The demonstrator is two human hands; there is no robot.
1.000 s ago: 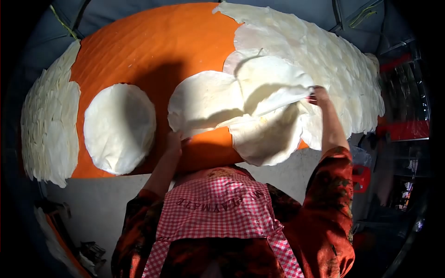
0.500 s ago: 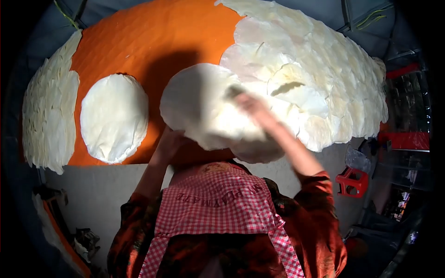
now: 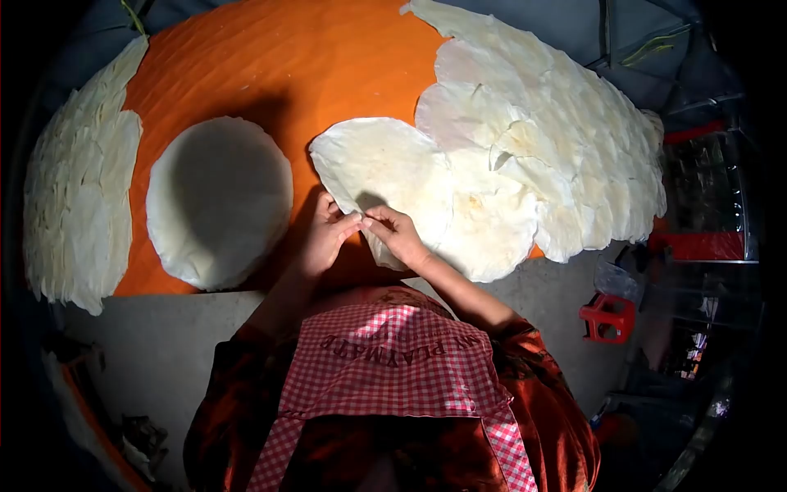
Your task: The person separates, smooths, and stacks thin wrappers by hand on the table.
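Note:
An orange surface [image 3: 328,66] lies in front of me. On its middle right, a thin white round sheet [image 3: 389,160] overlaps other white sheets. Its lower left edge is lifted between my left hand [image 3: 326,234] and my right hand [image 3: 395,233], whose fingertips meet there in a pinch. A round stack of white sheets [image 3: 220,205] sits to the left of my hands, partly in shadow. Many overlapping white sheets [image 3: 566,139] cover the right part of the orange surface.
More overlapping white sheets [image 3: 78,180] cover the far left end. A red stool [image 3: 608,318] stands on the floor [image 3: 541,303] at the right, beside clear plastic. Dark items lie at the lower left.
My right hand has come from the right, across the sheets, to beside my left hand. The held sheet now lies over its neighbours, with its lower left edge pinched up.

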